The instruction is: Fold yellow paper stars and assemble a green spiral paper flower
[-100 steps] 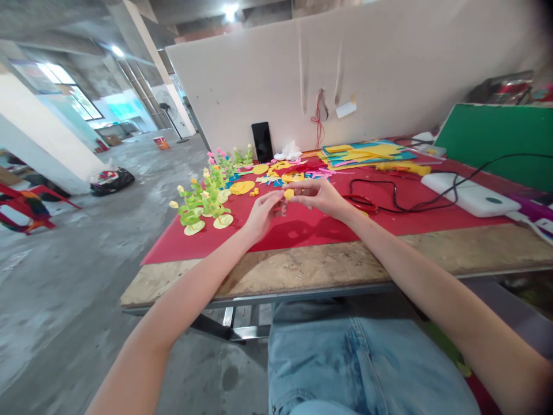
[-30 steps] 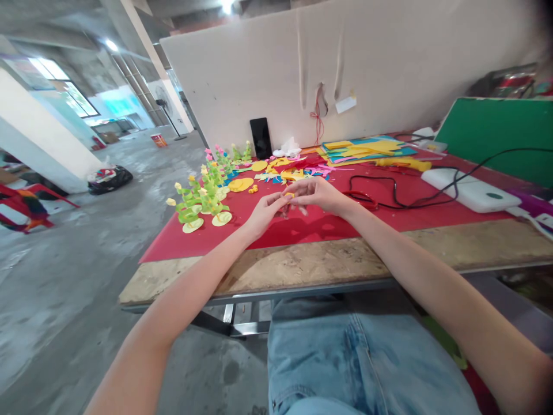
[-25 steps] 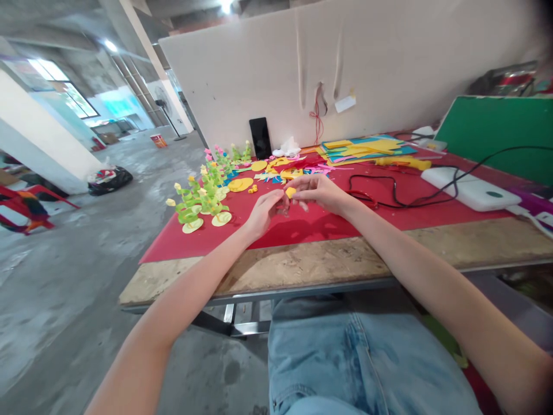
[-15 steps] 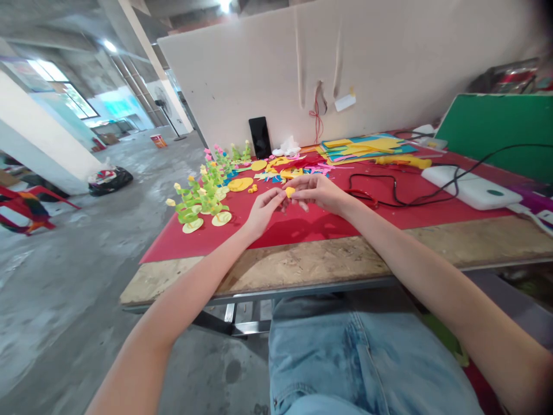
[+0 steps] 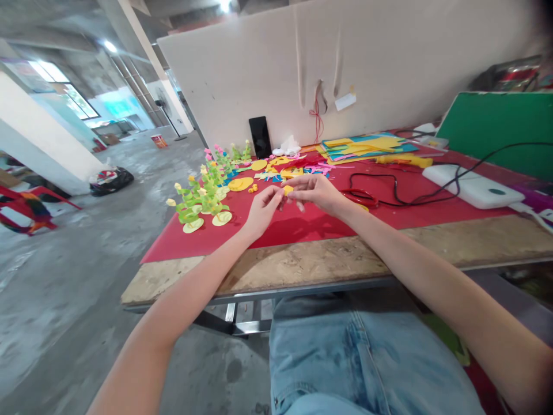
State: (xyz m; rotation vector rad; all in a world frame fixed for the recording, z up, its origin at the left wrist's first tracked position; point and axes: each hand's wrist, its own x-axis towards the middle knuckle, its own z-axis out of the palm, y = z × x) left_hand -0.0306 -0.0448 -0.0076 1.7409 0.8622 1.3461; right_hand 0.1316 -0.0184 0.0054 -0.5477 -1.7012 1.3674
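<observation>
Before us stretches a wood-chip table with a bare front edge [image 5: 302,262], covered behind by a smooth red sheet [image 5: 199,242]. On its left we see a cluster of light-green curled-paper plants [image 5: 189,216] on round bases. Above the sheet, our right hand [image 5: 318,192] pinches a small yellow paper piece [image 5: 287,189] between thumb and fingers. Our left hand [image 5: 262,212] brings its fingertips to the piece's left edge; we cannot tell whether they grip it.
</observation>
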